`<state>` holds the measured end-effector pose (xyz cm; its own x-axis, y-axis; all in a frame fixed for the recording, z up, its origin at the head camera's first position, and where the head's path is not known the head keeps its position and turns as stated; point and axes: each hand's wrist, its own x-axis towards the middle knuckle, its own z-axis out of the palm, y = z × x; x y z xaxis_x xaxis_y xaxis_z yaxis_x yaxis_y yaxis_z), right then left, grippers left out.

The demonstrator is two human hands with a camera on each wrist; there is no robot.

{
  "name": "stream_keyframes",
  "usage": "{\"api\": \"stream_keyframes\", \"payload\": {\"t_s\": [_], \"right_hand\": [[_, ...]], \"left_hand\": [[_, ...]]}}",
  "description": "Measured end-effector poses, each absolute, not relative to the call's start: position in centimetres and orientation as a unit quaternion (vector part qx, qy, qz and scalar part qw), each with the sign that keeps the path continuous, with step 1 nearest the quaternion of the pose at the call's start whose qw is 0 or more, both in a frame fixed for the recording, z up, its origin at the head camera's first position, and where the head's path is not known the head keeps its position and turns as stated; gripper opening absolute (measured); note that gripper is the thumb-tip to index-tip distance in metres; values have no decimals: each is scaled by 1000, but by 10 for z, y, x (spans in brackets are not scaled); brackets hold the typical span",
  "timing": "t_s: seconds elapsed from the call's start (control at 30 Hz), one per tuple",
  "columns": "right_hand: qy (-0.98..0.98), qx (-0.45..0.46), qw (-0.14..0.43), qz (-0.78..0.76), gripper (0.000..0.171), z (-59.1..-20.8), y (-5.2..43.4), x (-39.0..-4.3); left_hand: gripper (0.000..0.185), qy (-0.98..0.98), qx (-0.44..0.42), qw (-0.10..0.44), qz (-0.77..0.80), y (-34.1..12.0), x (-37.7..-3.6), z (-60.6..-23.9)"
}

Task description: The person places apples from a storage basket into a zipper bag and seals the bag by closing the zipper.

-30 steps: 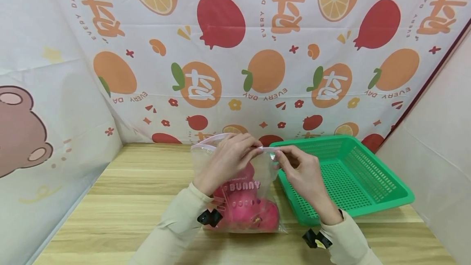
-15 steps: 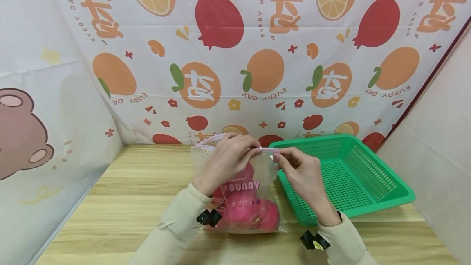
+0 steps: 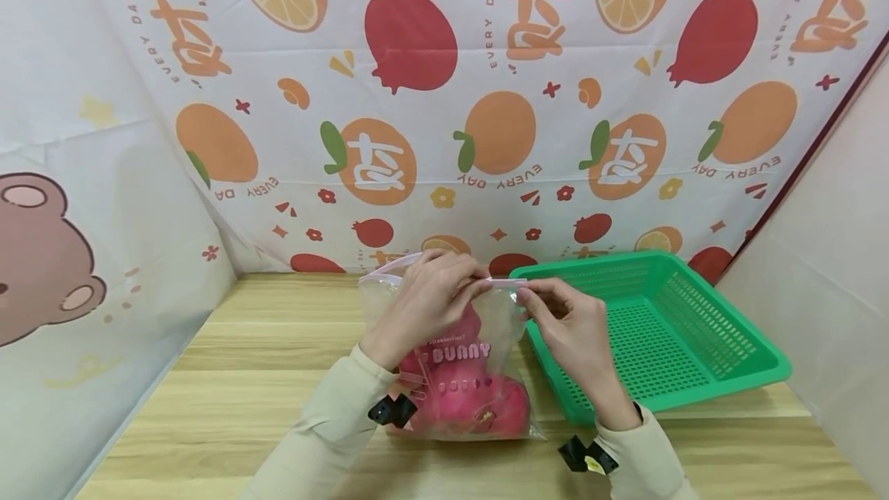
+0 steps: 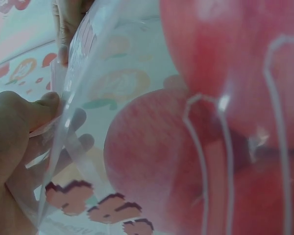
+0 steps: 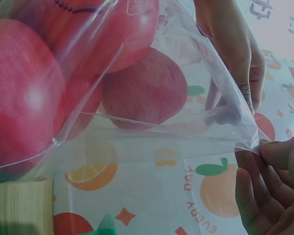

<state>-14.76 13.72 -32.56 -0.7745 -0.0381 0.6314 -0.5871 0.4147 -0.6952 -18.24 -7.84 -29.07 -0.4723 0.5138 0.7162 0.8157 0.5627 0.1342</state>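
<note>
A clear zip bag (image 3: 505, 330) printed with BUNNY stands on the table, holding several round red apples (image 3: 510, 407). At its top edge my left hand (image 3: 427, 299) pinches the zip strip between thumb and fingers. Just to the right, my right hand (image 3: 572, 334) pinches the strip's right-hand end. Left of my left hand, the bag's mouth gapes. The apples (image 5: 147, 90) press against the film in the right wrist view, where the right thumb and fingers (image 5: 277, 152) grip the bag's corner. In the left wrist view the left thumb (image 4: 46, 105) lies against the strip.
A green plastic basket (image 3: 753, 361) with perforated walls stands right of the bag, close to the right hand. The wooden table (image 3: 229, 376) meets a fruit-patterned cloth (image 3: 465, 207) at the back. White cloth walls bound both sides.
Both hands keep their hold on the bag's top edge. The left hand has shifted very slightly left along the strip; the bag and basket stay in place.
</note>
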Motion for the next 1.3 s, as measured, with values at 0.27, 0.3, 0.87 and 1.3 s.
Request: {"api": "stream_keyframes", "payload": {"t_s": [0.27, 0.3, 0.87, 1.3], "right_hand": [[-786, 200, 281, 513, 12, -328, 137, -148], [-785, 199, 281, 514, 12, -329, 137, -148], [-779, 203, 287, 519, 12, -330, 138, -145], [-781, 202, 291, 515, 14, -331, 139, -145]], "left_hand": [[7, -823, -406, 315, -242, -78, -182, -290], [7, -824, -406, 313, -242, -78, -182, -290], [4, -824, -409, 314, -235, -80, -182, -293], [5, -817, -407, 334, -236, -77, -182, -294]]}}
